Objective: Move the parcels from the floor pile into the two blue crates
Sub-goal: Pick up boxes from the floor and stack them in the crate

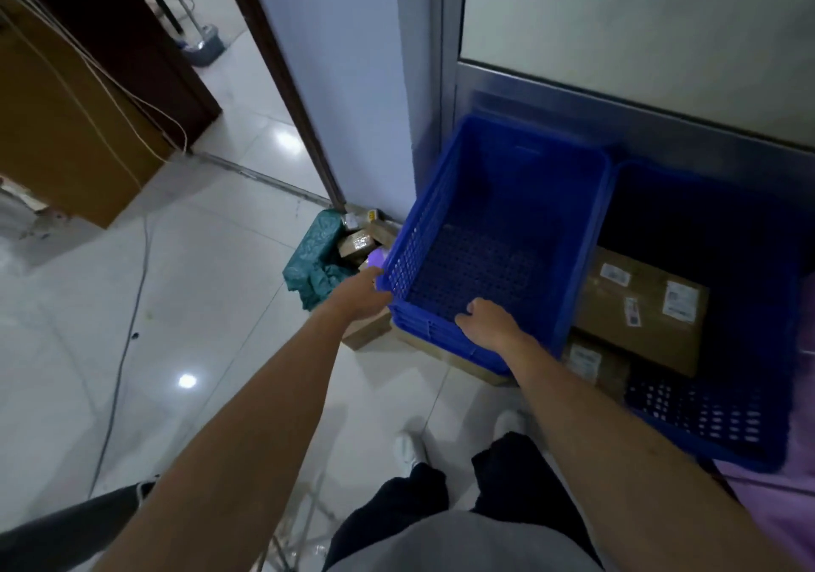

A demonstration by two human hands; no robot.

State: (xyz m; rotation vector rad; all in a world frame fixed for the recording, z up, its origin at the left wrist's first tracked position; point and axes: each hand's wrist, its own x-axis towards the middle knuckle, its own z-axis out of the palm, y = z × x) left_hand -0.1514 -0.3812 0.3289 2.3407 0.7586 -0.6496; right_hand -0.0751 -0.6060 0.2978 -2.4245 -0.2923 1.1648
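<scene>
A blue crate [498, 236] with nothing inside is tilted over the parcel pile, held by both hands. My left hand [359, 293] grips its near left corner. My right hand [491, 322] is curled over its near rim. To the right stands a second blue crate [714, 413]; a large brown cardboard parcel [644, 307] with white labels shows in it, and a smaller labelled box [593, 362] sits at its edge. Left of the held crate lie a teal wrapped parcel [315, 258] and small brown boxes [357, 243] on the floor, partly hidden by the crate.
The crates stand against a metal-framed glass door [617, 64]. A dark doorframe [286, 86] and a brown cabinet [66, 130] are on the left. A cable [128, 333] runs across the glossy tiled floor. My feet [410, 443] are just below the crates.
</scene>
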